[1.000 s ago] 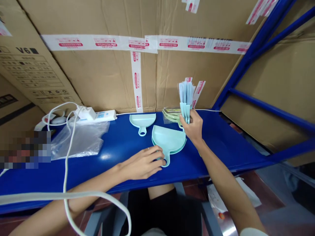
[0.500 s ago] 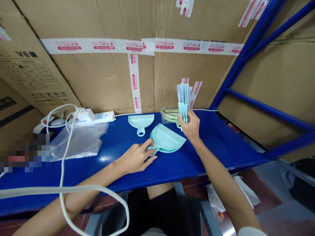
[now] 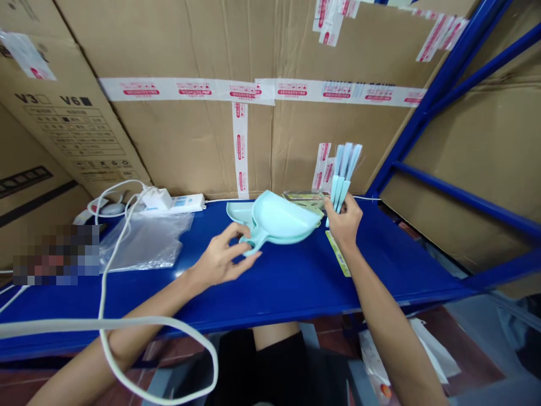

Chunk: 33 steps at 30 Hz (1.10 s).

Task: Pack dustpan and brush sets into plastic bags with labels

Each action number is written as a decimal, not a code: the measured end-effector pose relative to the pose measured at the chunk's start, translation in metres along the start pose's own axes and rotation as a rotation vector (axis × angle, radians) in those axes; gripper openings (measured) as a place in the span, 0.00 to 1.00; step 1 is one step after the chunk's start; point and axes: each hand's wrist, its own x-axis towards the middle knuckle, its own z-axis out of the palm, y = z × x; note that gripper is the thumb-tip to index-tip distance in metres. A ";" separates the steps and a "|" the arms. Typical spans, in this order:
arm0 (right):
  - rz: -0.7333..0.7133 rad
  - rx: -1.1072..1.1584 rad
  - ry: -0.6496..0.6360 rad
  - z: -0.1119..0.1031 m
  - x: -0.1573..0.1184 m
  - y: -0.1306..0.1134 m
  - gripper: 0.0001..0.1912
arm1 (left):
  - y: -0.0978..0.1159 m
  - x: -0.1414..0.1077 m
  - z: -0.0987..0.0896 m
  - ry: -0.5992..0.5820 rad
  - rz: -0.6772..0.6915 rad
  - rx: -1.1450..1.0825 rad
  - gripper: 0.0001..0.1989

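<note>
Left hand: this hand [image 3: 222, 260] has its fingertips narrowed on the ring-ended handle of the nested dustpans [image 3: 286, 217], with one finger sticking out loose. Gripping by the handle seems a simple way to carry them, since it leaves the scoops free.

Nested dustpans: pale aqua, one inside another, scoops pointing right and seemingly raised over the middle of the blue table [image 3: 270, 296]. Nesting probably lets a single hand manage them together; I can't make out a sure count.

Right hand: the other hand [image 3: 346, 221] has its fingers closed round the handles of a bunch of small brushes [image 3: 344, 176]. The bristles point up and fan apart, perhaps because gripping low keeps them from being crushed.

Dustpan behind: a single pan [image 3: 237, 211] lies toward the cardboard [image 3: 190, 141], partly hidden by the nested ones.

Green packet: it [image 3: 304, 198] sits at the back, between the scoops and the brushes, partly covered.

Green strip: a narrow printed piece [image 3: 338, 255] lies beside the right wrist, partly blocked from me.

Left side: a clear plastic bag [image 3: 146, 245] lies flat before the power strip [image 3: 189, 202], which sits against the cardboard, likely to leave the front for handwork.
</note>
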 end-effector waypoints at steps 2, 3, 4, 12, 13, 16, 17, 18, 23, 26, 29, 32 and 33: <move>0.001 -0.055 0.028 -0.001 0.002 0.004 0.11 | -0.014 -0.001 0.002 0.056 -0.045 0.105 0.06; -0.008 -0.082 0.032 -0.001 0.003 0.004 0.11 | -0.022 -0.003 0.006 0.067 -0.063 0.156 0.07; -0.021 -0.101 0.027 -0.001 0.003 0.003 0.10 | -0.029 -0.005 0.010 0.065 -0.093 0.200 0.08; -0.132 -0.198 -0.307 0.015 -0.021 -0.031 0.10 | -0.047 -0.011 0.040 -0.393 -0.408 0.399 0.19; -0.138 -0.235 -0.361 0.018 -0.025 -0.036 0.12 | -0.045 -0.010 0.041 -0.439 -0.433 0.414 0.20; -0.140 -0.355 -0.518 0.026 -0.037 -0.050 0.16 | -0.042 -0.007 0.043 -0.524 -0.500 0.420 0.21; -0.142 -0.385 -0.568 0.029 -0.039 -0.055 0.18 | -0.041 -0.006 0.043 -0.537 -0.517 0.417 0.19; -0.146 -0.408 -0.616 0.033 -0.041 -0.061 0.18 | -0.041 -0.007 0.042 -0.540 -0.535 0.419 0.17; -0.166 -0.498 -0.848 0.063 -0.039 -0.089 0.17 | -0.048 -0.013 0.025 -0.491 -0.649 0.506 0.14; -0.127 -0.568 -0.946 0.087 -0.035 -0.099 0.16 | -0.054 -0.014 0.011 -0.446 -0.674 0.583 0.15; -0.070 -0.609 -0.989 0.104 -0.033 -0.102 0.16 | -0.059 -0.013 0.006 -0.428 -0.695 0.607 0.17; -0.036 -0.632 -1.018 0.116 -0.031 -0.103 0.16 | -0.062 -0.012 0.007 -0.484 -0.747 0.573 0.16; -0.028 -0.637 -1.029 0.120 -0.030 -0.104 0.16 | -0.063 -0.013 0.008 -0.506 -0.762 0.565 0.15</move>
